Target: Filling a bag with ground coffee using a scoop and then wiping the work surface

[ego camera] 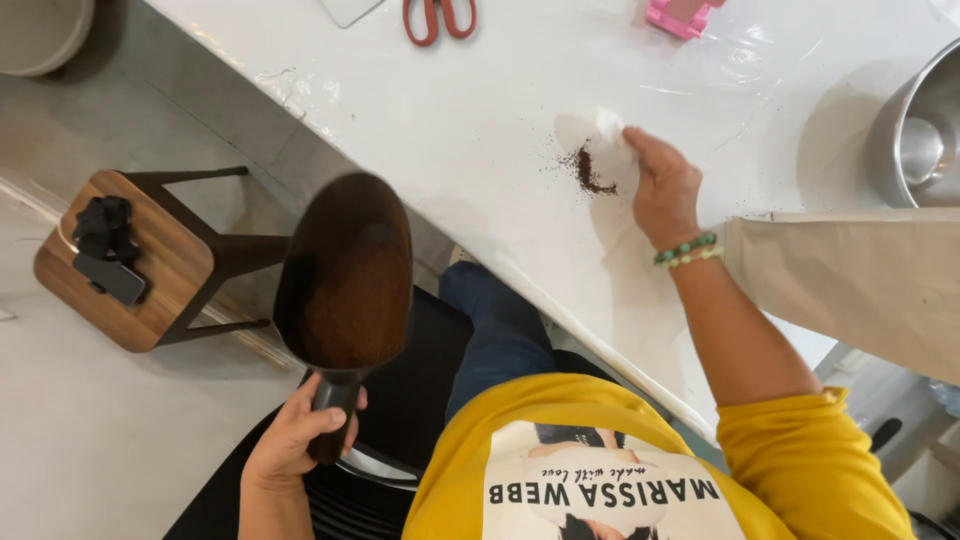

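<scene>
My left hand grips the handle of a large dark scoop filled with brown ground powder, held off the table's near edge, over my lap. My right hand rests on the white table and pinches a small white cloth or tissue beside a little patch of spilled brown powder. A beaded bracelet circles that wrist. The fingertips are partly hidden by the cloth.
A brown paper bag lies at the right with a steel bowl behind it. Red-handled scissors and a pink object sit at the far edge. A wooden stool carrying dark items stands on the floor at left.
</scene>
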